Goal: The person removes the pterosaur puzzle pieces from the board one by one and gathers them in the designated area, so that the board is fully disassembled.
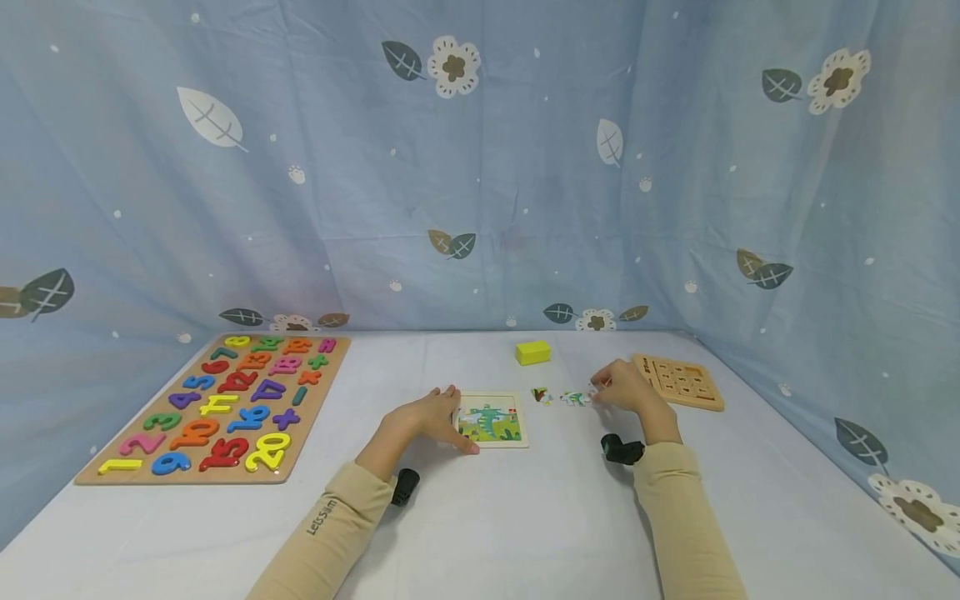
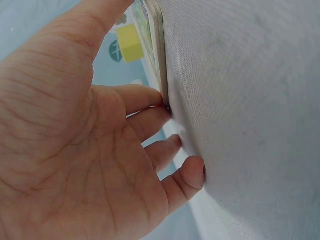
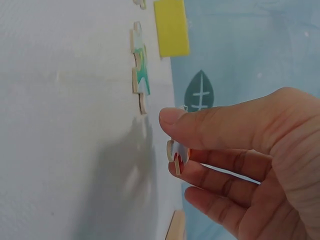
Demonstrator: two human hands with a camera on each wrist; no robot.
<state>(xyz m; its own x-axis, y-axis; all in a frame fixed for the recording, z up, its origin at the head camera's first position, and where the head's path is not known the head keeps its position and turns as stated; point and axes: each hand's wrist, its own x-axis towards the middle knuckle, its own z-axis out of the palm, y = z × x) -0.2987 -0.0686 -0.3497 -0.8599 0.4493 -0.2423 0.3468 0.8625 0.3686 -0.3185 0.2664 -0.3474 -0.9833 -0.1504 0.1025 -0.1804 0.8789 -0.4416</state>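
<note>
A square wooden jigsaw board point(image 1: 523, 427), with a green dinosaur picture in it, lies flat in the middle of the table. My left hand point(image 1: 429, 416) rests at its left side, fingers spread, thumb by the near edge. In the left wrist view, fingertips point(image 2: 155, 96) touch the board's edge. Between thumb and fingers, my right hand point(image 1: 624, 387) pinches a small jigsaw piece point(image 3: 178, 155), pale with a red patch, held above the table. Just left of that hand lie green-and-white pieces point(image 1: 575, 399), and farther left a brown-and-green piece point(image 1: 542, 396).
A yellow block point(image 1: 532, 352) stands behind the loose pieces. On the left is a large wooden number board point(image 1: 309, 408) with colourful digits. A small wooden number tray point(image 1: 693, 402) lies behind the right hand. Patterned blue cloth point(image 1: 480, 183) hangs along the back.
</note>
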